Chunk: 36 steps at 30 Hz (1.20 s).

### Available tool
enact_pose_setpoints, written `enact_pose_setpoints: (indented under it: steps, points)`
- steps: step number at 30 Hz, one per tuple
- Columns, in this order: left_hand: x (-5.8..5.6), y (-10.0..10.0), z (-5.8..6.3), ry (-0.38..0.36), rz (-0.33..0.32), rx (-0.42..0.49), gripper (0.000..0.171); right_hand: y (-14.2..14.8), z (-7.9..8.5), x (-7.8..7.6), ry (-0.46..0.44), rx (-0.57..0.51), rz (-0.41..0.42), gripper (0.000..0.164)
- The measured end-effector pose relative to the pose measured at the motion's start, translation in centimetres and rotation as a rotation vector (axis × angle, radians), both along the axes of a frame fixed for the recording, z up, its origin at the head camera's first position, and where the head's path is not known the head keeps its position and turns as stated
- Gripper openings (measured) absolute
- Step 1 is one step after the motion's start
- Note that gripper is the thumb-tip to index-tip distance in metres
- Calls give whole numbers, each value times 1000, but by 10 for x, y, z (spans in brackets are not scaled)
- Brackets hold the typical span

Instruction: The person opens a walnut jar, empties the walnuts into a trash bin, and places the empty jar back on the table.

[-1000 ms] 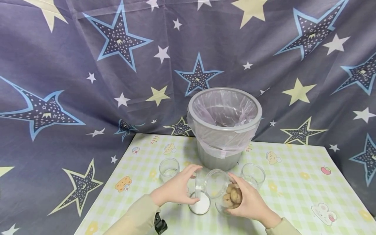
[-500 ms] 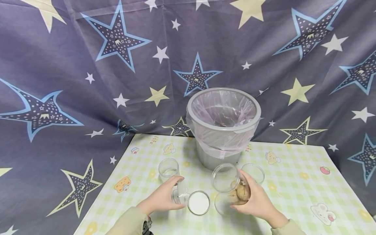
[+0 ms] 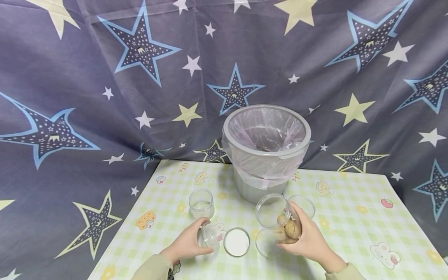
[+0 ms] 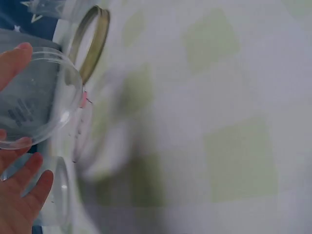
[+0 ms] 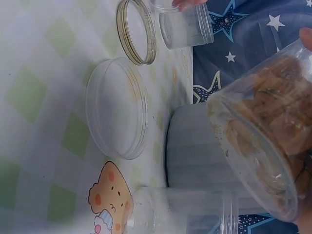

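Observation:
My left hand (image 3: 187, 242) grips a small clear jar (image 3: 210, 235) tilted on its side, low over the table's front left. In the left wrist view this clear jar (image 4: 36, 105) sits between thumb and fingers. My right hand (image 3: 309, 241) holds a larger clear jar (image 3: 272, 210), tipped with its mouth toward the left. Inside it, brown wrinkled lumps (image 3: 291, 229) lie near the base; their kind is unclear. Between the hands, a metal-rimmed lid (image 3: 237, 242) with a white inside lies flat. A clear lid (image 3: 266, 244) lies beneath the right-hand jar.
A grey bin (image 3: 260, 188) lined with a pinkish bag stands at the table's back. One clear jar (image 3: 202, 206) stands at left, another clear jar (image 3: 306, 206) behind my right hand. A checked cloth (image 3: 350, 233) covers the table. Star-patterned fabric (image 3: 168, 97) hangs behind.
My left hand has moved left and down with its small jar, away from the right-hand jar. My right hand has shifted slightly right, its jar still tilted with the lumps inside.

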<state>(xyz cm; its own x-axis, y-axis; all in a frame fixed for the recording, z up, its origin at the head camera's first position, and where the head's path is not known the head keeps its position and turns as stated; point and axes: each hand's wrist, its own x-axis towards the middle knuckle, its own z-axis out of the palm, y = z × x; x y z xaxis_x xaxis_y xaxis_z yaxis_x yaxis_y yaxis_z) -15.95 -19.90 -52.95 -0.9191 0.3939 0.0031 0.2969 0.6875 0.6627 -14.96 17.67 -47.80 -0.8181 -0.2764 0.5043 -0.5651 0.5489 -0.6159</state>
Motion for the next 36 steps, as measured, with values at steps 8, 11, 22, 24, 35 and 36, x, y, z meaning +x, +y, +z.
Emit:
enact_pose_setpoints:
  steps: [8, 11, 22, 24, 35, 36]
  points:
    - [-1, -5, -12, -65, 27, 43, 89, 1, -1, 1, 12, 40, -25, 115]
    - [-1, -8, -14, -60, 12, 28, 94, 1, 0, 1, 9, 42, -23, 115]
    - [-1, -15, -17, -46, -45, -65, 107, 2, -2, 1, 12, 28, -3, 115]
    - [-2, -16, -16, -51, -56, -82, 106, 3, -2, 1, 15, 23, 1, 115]
    - [-4, -16, -18, 32, -137, -250, 100, 6, -2, 1, 13, 19, 11, 115]
    - [-4, -16, -19, 51, -143, -267, 99, 6, -2, 1, 13, 20, 12, 115]
